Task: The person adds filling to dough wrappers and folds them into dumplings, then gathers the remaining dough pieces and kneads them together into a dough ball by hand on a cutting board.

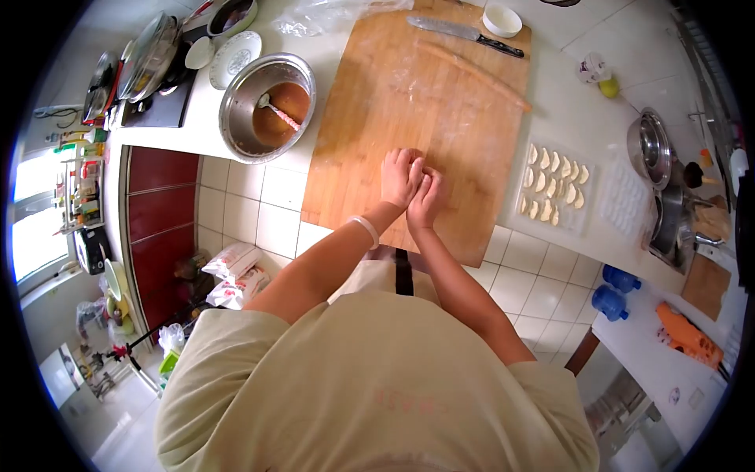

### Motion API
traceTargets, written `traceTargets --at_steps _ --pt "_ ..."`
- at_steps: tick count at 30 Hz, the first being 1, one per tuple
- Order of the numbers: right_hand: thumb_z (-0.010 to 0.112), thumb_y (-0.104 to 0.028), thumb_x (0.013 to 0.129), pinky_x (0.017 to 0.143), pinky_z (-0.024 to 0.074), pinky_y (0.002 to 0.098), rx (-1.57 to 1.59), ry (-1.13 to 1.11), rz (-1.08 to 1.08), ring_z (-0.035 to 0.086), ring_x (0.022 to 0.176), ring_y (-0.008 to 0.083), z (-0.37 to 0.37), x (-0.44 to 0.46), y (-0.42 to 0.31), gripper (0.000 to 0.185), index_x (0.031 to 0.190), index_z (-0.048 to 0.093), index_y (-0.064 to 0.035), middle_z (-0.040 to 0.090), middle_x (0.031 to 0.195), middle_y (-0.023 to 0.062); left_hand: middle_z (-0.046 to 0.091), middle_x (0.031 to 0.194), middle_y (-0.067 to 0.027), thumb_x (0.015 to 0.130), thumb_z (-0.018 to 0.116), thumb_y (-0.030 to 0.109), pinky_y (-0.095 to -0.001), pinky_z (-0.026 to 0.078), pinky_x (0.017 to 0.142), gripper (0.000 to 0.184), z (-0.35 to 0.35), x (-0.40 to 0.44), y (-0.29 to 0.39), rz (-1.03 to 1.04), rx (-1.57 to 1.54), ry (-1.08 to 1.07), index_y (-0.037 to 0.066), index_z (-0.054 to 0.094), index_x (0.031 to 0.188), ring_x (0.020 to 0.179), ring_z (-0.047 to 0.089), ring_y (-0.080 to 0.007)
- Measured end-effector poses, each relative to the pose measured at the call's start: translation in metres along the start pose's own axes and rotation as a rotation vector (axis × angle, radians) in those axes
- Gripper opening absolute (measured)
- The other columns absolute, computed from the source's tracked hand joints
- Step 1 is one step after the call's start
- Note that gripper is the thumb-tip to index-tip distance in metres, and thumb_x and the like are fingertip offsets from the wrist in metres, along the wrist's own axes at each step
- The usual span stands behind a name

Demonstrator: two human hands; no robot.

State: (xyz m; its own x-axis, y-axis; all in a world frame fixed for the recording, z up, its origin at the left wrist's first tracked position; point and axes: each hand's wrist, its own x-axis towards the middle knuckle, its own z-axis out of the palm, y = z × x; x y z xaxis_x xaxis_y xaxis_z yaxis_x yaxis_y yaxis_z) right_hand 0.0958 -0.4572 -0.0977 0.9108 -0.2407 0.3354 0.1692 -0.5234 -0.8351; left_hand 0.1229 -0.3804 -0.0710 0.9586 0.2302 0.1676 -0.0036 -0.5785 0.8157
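Observation:
My left hand (402, 178), with a pale bracelet at the wrist, rests over the near part of the wooden board (362, 102). Its fingers are curled and pressed against my right hand (425, 200), which is also closed. Whatever lies between or under my palms is hidden. Farther up the board are a long, thin wooden rolling pin (476, 76) and a knife (448, 31) with a black handle. A small white bowl (502, 20) stands by the knife at the board's far right corner.
Left of the board, a metal bowl (230, 118) holds brown liquid and a spoon (283, 115). At right, a clear tray (585, 216) carries several crescent-shaped dumplings (550, 186). Metal basins (650, 148) stand farther right. The board's near edge overhangs the counter.

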Motion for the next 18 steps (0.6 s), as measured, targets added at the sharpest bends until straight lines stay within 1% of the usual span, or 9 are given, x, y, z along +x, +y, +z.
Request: traceTargets --at_steps 6,8,9,10,12,13,14,16,18 --pt "0.045 -0.028 0.098 0.078 0.047 0.0463 -0.293 -0.012 0.04 0.058 0.093 0.0353 0.016 0.03 0.009 0.026 0.103 0.061 -0.0081 0.064 0.098 0.0131 0.062 0.08 -0.0135 0.089 0.055 0.029 -0.0442 0.045 0.069 0.022 0.019 0.03 -0.015 0.046 0.181 -0.004 0.009 0.064 0.095 0.078 0.058 -0.0356" --pt "0.048 -0.029 0.096 0.076 0.0477 0.0464 -0.315 -0.068 0.252 0.061 0.087 0.0347 0.016 0.035 0.007 0.026 0.101 0.062 -0.0072 0.066 0.095 0.0118 0.063 0.075 -0.0125 0.091 0.056 0.035 -0.0397 0.046 0.066 0.028 0.017 0.036 -0.013 -0.012 0.188 -0.038 0.009 0.064 0.095 0.072 0.062 -0.03" --pt "0.049 -0.028 0.096 0.075 0.0485 0.0444 -0.108 -0.072 0.45 0.063 0.087 0.0339 0.015 0.042 0.0 0.026 0.099 0.062 -0.0058 0.067 0.093 0.0135 0.063 0.075 -0.0117 0.093 0.053 0.035 -0.0374 0.047 0.066 0.03 0.011 0.049 -0.005 -0.276 -0.169 -0.109 0.008 0.064 0.096 0.072 0.062 -0.0261" --pt "0.049 -0.028 0.096 0.075 0.0485 0.0444 -0.104 -0.073 0.444 0.063 0.087 0.0339 0.012 0.045 -0.008 0.026 0.099 0.062 -0.0058 0.067 0.093 0.0135 0.063 0.075 -0.011 0.095 0.051 0.036 -0.0352 0.047 0.066 0.033 0.005 0.057 0.001 -0.543 -0.528 -0.183 0.006 0.064 0.096 0.072 0.062 -0.0222" --pt "0.049 -0.026 0.096 0.075 0.0488 0.0435 0.273 -0.04 0.493 0.064 0.087 0.0332 0.005 0.043 -0.022 0.025 0.099 0.062 -0.0048 0.067 0.094 0.0152 0.067 0.084 -0.0144 0.098 0.044 0.035 -0.0349 0.049 0.071 0.036 -0.002 0.053 0.0 -0.518 -0.701 -0.23 0.007 0.066 0.097 0.08 0.065 -0.027" --pt "0.048 -0.025 0.097 0.076 0.0478 0.043 0.068 -0.06 0.459 0.062 0.088 0.0337 0.003 0.037 -0.032 0.025 0.099 0.062 -0.0038 0.065 0.095 0.0164 0.066 0.083 -0.0151 0.098 0.044 0.033 -0.0364 0.049 0.072 0.035 -0.001 0.038 0.004 -0.402 -0.53 -0.191 0.006 0.066 0.097 0.079 0.063 -0.0292" --pt "0.048 -0.025 0.097 0.076 0.0478 0.043 0.072 -0.059 0.454 0.062 0.088 0.0337 0.004 0.032 -0.026 0.025 0.099 0.062 -0.0038 0.065 0.095 0.0164 0.065 0.082 -0.0158 0.098 0.043 0.031 -0.0378 0.049 0.073 0.035 -0.001 0.029 0.01 -0.282 -0.36 -0.152 0.005 0.065 0.096 0.078 0.062 -0.0315" --pt "0.047 -0.024 0.098 0.079 0.0461 0.0431 0.038 -0.032 0.18 0.06 0.089 0.0351 0.006 0.009 -0.005 0.025 0.098 0.061 -0.0033 0.063 0.095 0.0175 0.063 0.084 -0.0156 0.096 0.046 0.029 -0.0416 0.046 0.074 0.03 0.008 0.008 -0.005 -0.222 -0.343 -0.1 0.005 0.065 0.097 0.08 0.059 -0.0327" --pt "0.047 -0.022 0.098 0.081 0.0444 0.0438 0.015 -0.064 0.096 0.058 0.092 0.0344 -0.012 -0.003 -0.008 0.022 0.102 0.059 -0.0049 0.061 0.098 0.0165 0.062 0.088 -0.0145 0.093 0.049 0.027 -0.0438 0.044 0.078 0.025 0.006 -0.01 -0.008 0.038 -0.07 0.01 0.007 0.064 0.096 0.086 0.056 -0.0326"
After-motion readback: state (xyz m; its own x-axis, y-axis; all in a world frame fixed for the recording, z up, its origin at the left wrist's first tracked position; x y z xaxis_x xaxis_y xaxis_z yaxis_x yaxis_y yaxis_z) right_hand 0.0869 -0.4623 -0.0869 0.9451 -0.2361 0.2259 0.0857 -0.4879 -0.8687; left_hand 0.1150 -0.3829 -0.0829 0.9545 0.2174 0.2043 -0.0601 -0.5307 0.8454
